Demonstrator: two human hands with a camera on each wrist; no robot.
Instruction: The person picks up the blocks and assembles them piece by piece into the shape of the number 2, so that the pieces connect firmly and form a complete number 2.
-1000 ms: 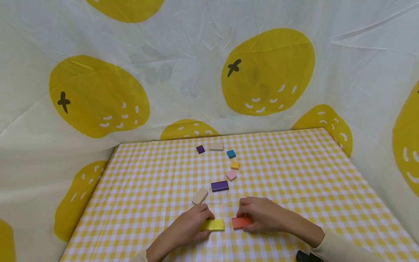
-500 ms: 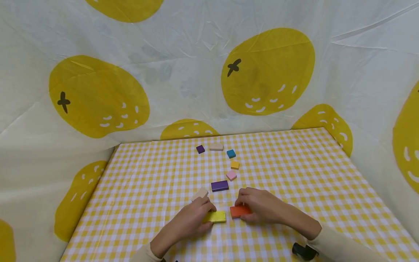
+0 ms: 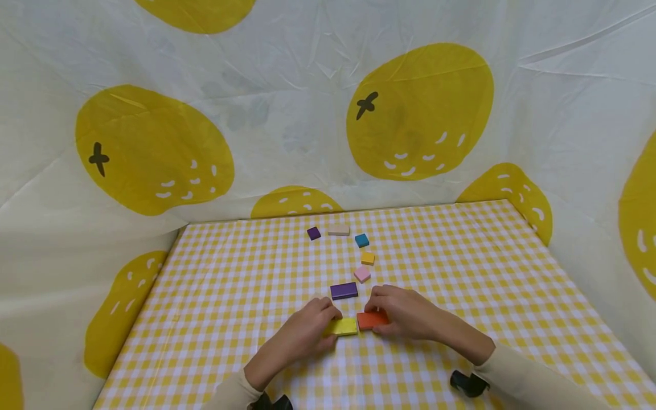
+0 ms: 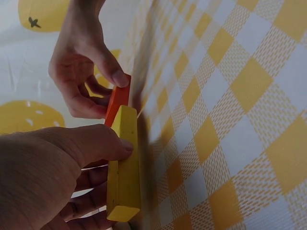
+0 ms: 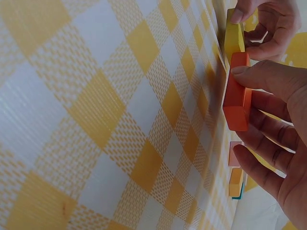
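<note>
My left hand (image 3: 302,330) pinches a yellow rectangular block (image 3: 345,327) between thumb and fingers. Facing it, my right hand (image 3: 410,313) grips an orange-red block (image 3: 371,320) of similar shape. The two blocks lie end to end just in front of me, with a very thin gap in the head view. In the left wrist view the yellow block (image 4: 125,163) overlaps the end of the orange-red one (image 4: 117,98). Just beyond them sits a dark purple rectangular block (image 3: 344,291). A plain wooden block seen earlier is now hidden behind my left hand.
Farther back, a pink block (image 3: 362,274), an orange-yellow block (image 3: 368,259) and a teal block (image 3: 361,240) form a curve. Near the far edge stand a plain wooden block (image 3: 339,230) and a small dark purple block (image 3: 314,233). A checked cloth (image 3: 230,296) covers the table.
Both hands have slid forward, away from me, with their blocks. The yellow and orange-red blocks have come closer together, and my left hand now covers the nearer wooden block.
</note>
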